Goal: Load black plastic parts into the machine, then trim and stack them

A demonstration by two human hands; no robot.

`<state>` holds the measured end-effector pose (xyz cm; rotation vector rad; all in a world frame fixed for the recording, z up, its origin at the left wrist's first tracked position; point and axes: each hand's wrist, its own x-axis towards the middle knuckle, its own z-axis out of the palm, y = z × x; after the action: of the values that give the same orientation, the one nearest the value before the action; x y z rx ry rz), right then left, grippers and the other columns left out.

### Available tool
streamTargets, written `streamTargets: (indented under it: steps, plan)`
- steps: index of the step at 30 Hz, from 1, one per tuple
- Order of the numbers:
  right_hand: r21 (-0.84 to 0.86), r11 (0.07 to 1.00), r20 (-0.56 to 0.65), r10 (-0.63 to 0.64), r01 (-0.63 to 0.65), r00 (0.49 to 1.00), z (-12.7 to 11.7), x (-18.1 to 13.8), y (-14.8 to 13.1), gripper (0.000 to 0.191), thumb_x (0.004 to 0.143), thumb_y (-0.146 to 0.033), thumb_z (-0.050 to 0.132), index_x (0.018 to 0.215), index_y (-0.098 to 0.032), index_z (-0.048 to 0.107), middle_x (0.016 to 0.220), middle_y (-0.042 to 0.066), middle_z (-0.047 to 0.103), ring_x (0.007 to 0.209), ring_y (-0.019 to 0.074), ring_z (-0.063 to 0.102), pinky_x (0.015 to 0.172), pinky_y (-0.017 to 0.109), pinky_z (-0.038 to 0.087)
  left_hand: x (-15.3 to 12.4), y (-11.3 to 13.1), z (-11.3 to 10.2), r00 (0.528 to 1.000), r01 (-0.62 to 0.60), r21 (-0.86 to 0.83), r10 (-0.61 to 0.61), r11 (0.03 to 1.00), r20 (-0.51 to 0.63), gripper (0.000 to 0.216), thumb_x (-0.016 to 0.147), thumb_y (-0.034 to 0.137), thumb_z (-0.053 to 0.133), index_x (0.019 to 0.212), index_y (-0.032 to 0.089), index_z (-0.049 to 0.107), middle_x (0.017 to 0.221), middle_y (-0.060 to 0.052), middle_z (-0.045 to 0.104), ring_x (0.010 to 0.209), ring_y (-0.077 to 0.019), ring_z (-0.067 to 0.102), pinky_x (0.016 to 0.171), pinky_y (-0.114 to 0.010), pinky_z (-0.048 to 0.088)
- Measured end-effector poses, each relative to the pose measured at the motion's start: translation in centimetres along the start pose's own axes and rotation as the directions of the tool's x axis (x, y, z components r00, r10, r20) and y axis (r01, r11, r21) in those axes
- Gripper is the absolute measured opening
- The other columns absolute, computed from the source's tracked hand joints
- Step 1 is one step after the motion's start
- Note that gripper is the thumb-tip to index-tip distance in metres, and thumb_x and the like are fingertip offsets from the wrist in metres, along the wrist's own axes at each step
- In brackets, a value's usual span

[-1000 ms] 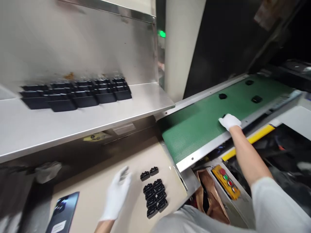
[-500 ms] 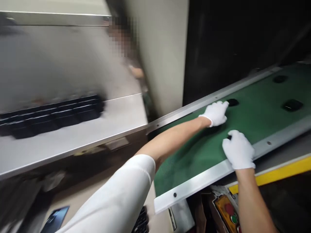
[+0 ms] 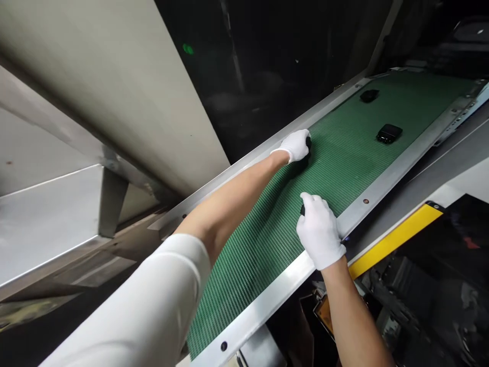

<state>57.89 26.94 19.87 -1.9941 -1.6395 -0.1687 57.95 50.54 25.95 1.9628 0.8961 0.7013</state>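
Note:
My left hand [image 3: 296, 145], in a white glove, is closed around a small black plastic part [image 3: 308, 145] near the far rail of the green conveyor belt [image 3: 267, 239]. Most of that part is hidden by the fingers. Above the near rail, my right hand [image 3: 319, 229], also gloved in white, is curled with a dark edge of another black part [image 3: 303, 209] showing at the fingertips. Farther up the belt lie two loose black parts, a shiny boxy one [image 3: 389, 133] and a second one [image 3: 370, 96] behind it.
Metal rails [image 3: 252, 326] border the belt on both sides. A pale panel [image 3: 153, 86] and a dark panel [image 3: 267, 66] rise behind it. On the left is a metal worktable [image 3: 49, 219]. A yellow strip [image 3: 397, 242] runs below the belt at right.
The view has swung right, so the row of black trays and the other person are out of sight. My left hand has closed on the part it was reaching; the right keeps its curl.

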Motion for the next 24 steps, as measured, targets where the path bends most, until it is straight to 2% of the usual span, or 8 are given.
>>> streamTargets:
  steps: [2,5,8,11,14,19,21,24]
  plan:
    - [0.039,0.998,0.030,0.039,-0.040,0.999,0.0,0.2,-0.1,0.047,0.082,-0.005,0.051,0.127,-0.014,0.062,0.105,0.016,0.069,0.092,0.0285,0.065,0.079,0.039,0.055,-5.0,0.6,-1.0,1.000,-0.027,-0.262,0.028,0.965,0.000,0.039,0.072,-0.012,0.054,0.106,0.008,0.058,0.120,-0.014,0.068,0.120,-0.0264,0.067,0.110,-0.048,0.049]
    - [0.153,0.987,0.050,0.048,-0.055,0.998,-0.1,0.5,0.4,0.052,0.082,-0.007,0.053,0.133,-0.012,0.060,0.120,0.018,0.069,0.105,0.0311,0.067,0.091,0.043,0.056,-15.7,0.7,-2.7,1.000,-0.017,-0.737,0.030,0.676,0.004,0.048,0.071,-0.004,0.062,0.114,0.017,0.056,0.125,-0.008,0.065,0.115,-0.0229,0.069,0.107,-0.047,0.052]
    - [0.285,0.953,0.116,0.070,-0.101,0.991,-0.5,1.1,1.2,0.050,0.080,-0.009,0.057,0.129,-0.016,0.064,0.119,0.014,0.072,0.109,0.0299,0.068,0.102,0.046,0.054,-27.2,0.1,-4.5,0.991,0.071,-0.891,-0.134,0.448,0.011,0.049,0.068,0.005,0.075,0.111,0.023,0.060,0.125,-0.004,0.066,0.113,-0.0213,0.070,0.103,-0.040,0.055]
    - [0.538,0.834,0.135,0.061,-0.125,0.989,-1.5,1.0,0.2,0.042,0.078,-0.014,0.063,0.119,-0.021,0.067,0.115,0.011,0.075,0.109,0.0263,0.071,0.107,0.047,0.052,-36.4,-0.2,-6.1,0.948,0.049,-0.945,-0.313,0.322,-0.058,0.050,0.064,0.009,0.083,0.107,0.025,0.063,0.123,-0.002,0.068,0.111,-0.0199,0.070,0.099,-0.035,0.057]
    - [0.848,0.521,0.119,-0.006,-0.098,0.993,-2.8,-2.4,-4.8,0.041,0.079,-0.019,0.070,0.119,-0.026,0.064,0.125,0.009,0.072,0.120,0.0256,0.070,0.110,0.049,0.053,-43.2,0.1,-7.7,0.893,-0.042,-0.951,-0.416,0.307,-0.174,0.051,0.062,0.014,0.090,0.106,0.027,0.067,0.122,-0.002,0.069,0.110,-0.0191,0.070,0.096,-0.031,0.058]
    - [0.947,0.141,0.314,-0.231,-0.288,0.921,-3.6,-15.3,-18.1,0.035,0.088,-0.033,0.071,0.121,-0.032,0.058,0.124,0.008,0.072,0.118,0.0269,0.071,0.103,0.052,0.060,-52.8,1.0,-9.3,0.791,-0.127,-0.909,-0.513,0.398,-0.335,0.055,0.062,0.025,0.096,0.110,0.028,0.069,0.125,-0.005,0.071,0.115,-0.0236,0.070,0.100,-0.036,0.057]
    - [0.933,0.061,0.359,-0.244,-0.355,0.901,-3.6,-19.6,-22.3,0.037,0.088,-0.036,0.075,0.121,-0.033,0.058,0.124,0.007,0.072,0.118,0.0258,0.071,0.105,0.052,0.060,-56.8,1.2,-9.5,0.738,-0.140,-0.886,-0.550,0.442,-0.391,0.054,0.062,0.027,0.097,0.109,0.029,0.070,0.125,-0.004,0.072,0.117,-0.0245,0.069,0.104,-0.039,0.056]
    - [0.911,0.100,0.412,-0.282,-0.401,0.866,-3.8,-23.4,-26.0,0.038,0.086,-0.039,0.079,0.119,-0.033,0.060,0.124,0.006,0.073,0.118,0.0256,0.071,0.105,0.051,0.060,-62.6,1.2,-9.8,0.671,-0.121,-0.868,-0.605,0.481,-0.429,0.052,0.063,0.028,0.096,0.109,0.030,0.071,0.125,-0.003,0.072,0.121,-0.0265,0.067,0.109,-0.043,0.053]
